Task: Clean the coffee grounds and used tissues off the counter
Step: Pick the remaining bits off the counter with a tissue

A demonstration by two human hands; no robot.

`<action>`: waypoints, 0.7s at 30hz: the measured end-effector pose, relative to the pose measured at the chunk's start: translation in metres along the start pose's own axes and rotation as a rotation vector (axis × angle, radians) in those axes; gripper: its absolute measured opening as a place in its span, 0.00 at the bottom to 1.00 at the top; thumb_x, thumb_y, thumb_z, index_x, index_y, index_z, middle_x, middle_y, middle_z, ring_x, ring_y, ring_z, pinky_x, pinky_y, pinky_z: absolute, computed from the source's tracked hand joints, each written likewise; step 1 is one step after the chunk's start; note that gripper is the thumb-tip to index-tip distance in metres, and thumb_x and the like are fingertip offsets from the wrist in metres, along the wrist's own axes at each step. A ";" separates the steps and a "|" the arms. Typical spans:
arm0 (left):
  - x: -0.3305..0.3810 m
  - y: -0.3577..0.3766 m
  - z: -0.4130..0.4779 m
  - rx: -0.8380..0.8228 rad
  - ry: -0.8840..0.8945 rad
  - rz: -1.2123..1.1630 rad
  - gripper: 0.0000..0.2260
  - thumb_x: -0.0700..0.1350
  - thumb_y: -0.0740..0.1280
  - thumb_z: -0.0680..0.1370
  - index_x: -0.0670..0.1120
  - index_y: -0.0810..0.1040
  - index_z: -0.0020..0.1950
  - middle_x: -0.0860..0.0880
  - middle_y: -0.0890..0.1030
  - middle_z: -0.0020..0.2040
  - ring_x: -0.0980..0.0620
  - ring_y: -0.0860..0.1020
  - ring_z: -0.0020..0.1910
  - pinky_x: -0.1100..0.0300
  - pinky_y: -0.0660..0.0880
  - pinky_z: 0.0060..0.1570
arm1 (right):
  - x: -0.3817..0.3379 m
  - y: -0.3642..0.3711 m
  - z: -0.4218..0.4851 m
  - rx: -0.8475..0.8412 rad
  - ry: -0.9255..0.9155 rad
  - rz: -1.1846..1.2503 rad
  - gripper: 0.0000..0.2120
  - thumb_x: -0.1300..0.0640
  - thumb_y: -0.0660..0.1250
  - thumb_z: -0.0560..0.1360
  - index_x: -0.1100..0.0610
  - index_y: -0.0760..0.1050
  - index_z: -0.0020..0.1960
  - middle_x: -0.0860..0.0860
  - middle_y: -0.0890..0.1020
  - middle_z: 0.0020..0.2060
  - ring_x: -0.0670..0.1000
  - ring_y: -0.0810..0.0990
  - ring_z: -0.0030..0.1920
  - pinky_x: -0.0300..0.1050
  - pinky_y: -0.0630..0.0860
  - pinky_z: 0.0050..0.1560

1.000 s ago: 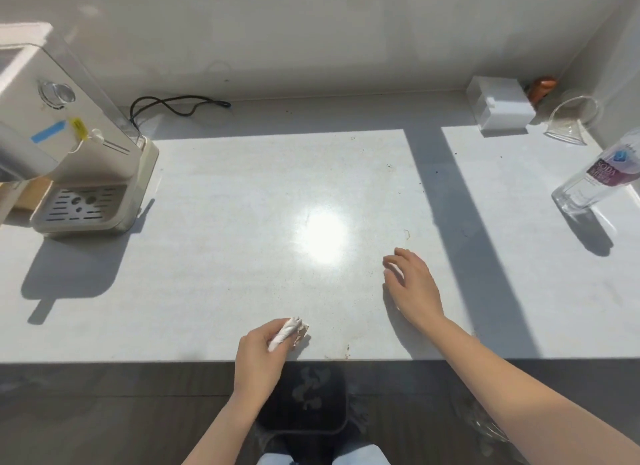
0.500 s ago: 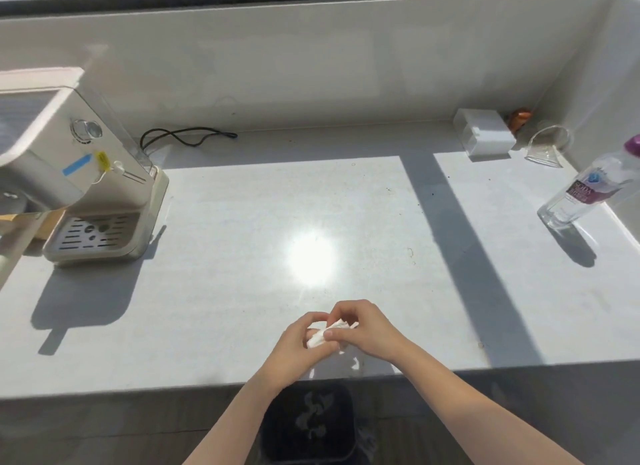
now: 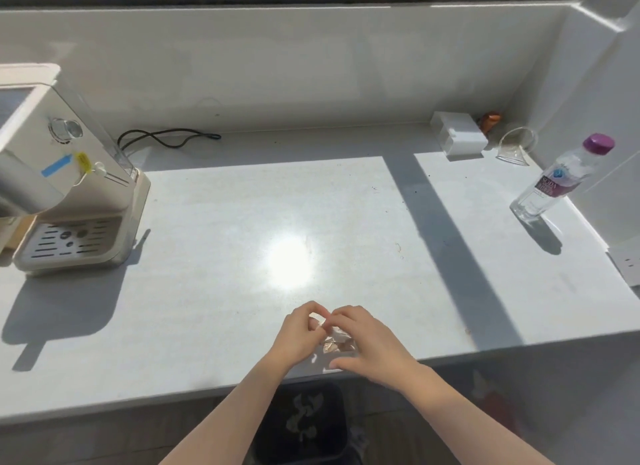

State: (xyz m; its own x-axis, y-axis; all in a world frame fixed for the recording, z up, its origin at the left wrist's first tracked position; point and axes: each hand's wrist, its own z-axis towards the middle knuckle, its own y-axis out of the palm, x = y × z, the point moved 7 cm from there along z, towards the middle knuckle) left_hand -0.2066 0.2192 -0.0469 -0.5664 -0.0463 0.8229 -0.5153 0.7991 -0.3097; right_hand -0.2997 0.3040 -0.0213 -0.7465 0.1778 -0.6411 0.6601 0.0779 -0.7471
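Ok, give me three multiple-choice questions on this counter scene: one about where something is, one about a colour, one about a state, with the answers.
1. Where does the water bottle stand on the counter?
A. at the far right
B. at the near left corner
C. in the centre

2. What colour is the bottle's cap?
A. blue
B. purple
C. white

3. What is the state of the crumpled tissue?
A. lying loose, untouched
B. pinched between the left hand and the right hand
C. lying under the bottle

Answers: 1 A, it stands upright at the right end; 2 B, the cap shows purple; 3 B, fingers of both hands close on it at the near edge.
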 end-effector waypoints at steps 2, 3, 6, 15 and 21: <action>-0.001 0.006 0.003 -0.030 -0.038 -0.052 0.10 0.38 0.66 0.75 0.45 0.73 0.55 0.53 0.80 0.31 0.58 0.76 0.29 0.67 0.70 0.26 | 0.001 0.004 -0.006 0.044 -0.035 -0.066 0.21 0.48 0.72 0.67 0.44 0.71 0.59 0.41 0.72 0.58 0.42 0.69 0.57 0.30 0.67 0.51; -0.002 0.010 0.004 -0.046 -0.052 -0.067 0.11 0.38 0.66 0.75 0.45 0.72 0.56 0.51 0.80 0.33 0.57 0.77 0.32 0.66 0.72 0.27 | 0.003 0.004 -0.009 0.082 -0.029 -0.083 0.20 0.51 0.71 0.69 0.46 0.72 0.58 0.42 0.73 0.58 0.43 0.70 0.56 0.28 0.66 0.50; -0.001 0.018 0.009 -0.070 -0.065 -0.078 0.12 0.39 0.66 0.75 0.44 0.71 0.57 0.49 0.79 0.36 0.55 0.77 0.35 0.62 0.74 0.35 | 0.008 -0.001 -0.014 0.197 0.030 -0.122 0.15 0.55 0.70 0.71 0.49 0.75 0.57 0.45 0.75 0.56 0.46 0.75 0.51 0.31 0.67 0.48; 0.009 0.032 0.027 -0.102 0.030 -0.118 0.11 0.41 0.63 0.77 0.46 0.72 0.60 0.45 0.80 0.58 0.52 0.79 0.53 0.57 0.75 0.54 | 0.035 -0.021 -0.017 0.324 0.136 -0.260 0.02 0.58 0.73 0.71 0.55 0.81 0.43 0.48 0.80 0.38 0.51 0.80 0.38 0.44 0.74 0.30; -0.010 -0.056 0.033 0.349 0.335 0.672 0.20 0.53 0.55 0.81 0.55 0.63 0.73 0.53 0.56 0.78 0.51 0.52 0.77 0.47 0.48 0.74 | 0.109 -0.052 -0.025 0.376 0.593 -0.186 0.05 0.55 0.68 0.74 0.55 0.78 0.41 0.49 0.76 0.37 0.54 0.77 0.39 0.44 0.63 0.36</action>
State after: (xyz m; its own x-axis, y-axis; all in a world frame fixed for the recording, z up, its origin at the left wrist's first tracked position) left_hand -0.1933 0.1555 -0.0539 -0.6316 0.6003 0.4906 -0.3367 0.3576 -0.8710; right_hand -0.4133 0.3441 -0.0472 -0.6022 0.7051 -0.3744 0.3741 -0.1651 -0.9126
